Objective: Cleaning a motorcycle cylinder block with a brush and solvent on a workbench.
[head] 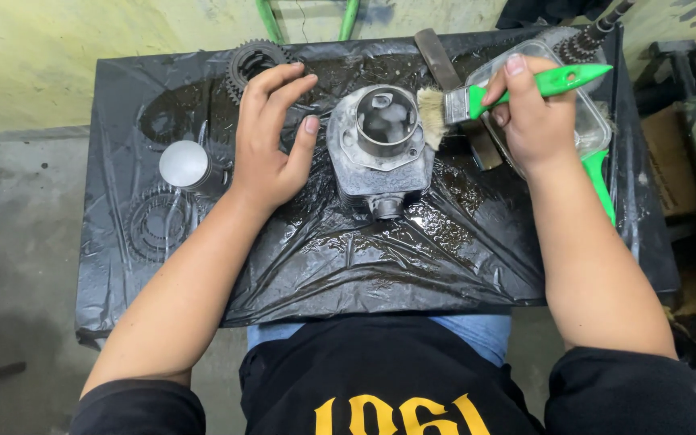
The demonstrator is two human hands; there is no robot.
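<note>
Black plastic sheeting point(348, 266) covers the worktop, where a metal piston point(185, 167) stands near the left edge, the left hand point(270, 141) rests open-fingered beside the central engine cylinder point(380, 149), and the right hand point(535, 113) clamps a green-handled brush point(493, 93) whose bristles touch it.

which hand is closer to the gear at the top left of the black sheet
Left. The left hand has its fingertips right beside the gear; the right hand holds the green brush far across.
</note>
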